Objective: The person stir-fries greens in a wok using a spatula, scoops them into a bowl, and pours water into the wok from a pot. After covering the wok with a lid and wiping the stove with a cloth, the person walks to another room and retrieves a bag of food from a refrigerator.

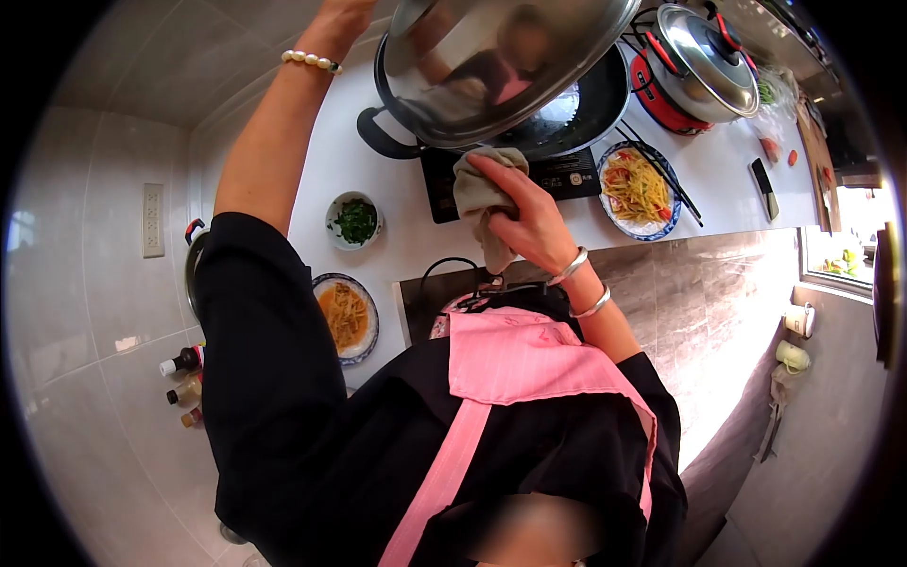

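A large steel lid (472, 71) with a glossy, reflective face is tilted over a dark wok (600, 104), which stands on a black induction cooker (569, 180). At the top edge, only part of my left hand (350, 8) shows beside the lid, its fingers cut off by the frame. My right hand (531, 217) is closed on a grey-beige cloth (484, 184), just below the lid's rim and in front of the cooker. Whether the cloth touches the rim is unclear. Some dark green bits lie in the wok.
Chopped greens fill a white bowl (356, 221). Shredded food lies on a left plate (346, 318) and a right plate (638, 192), with black chopsticks (673, 180) across the latter. A lidded pot (704, 61), a knife (764, 189) and a cutting board (818, 161) are farther right.
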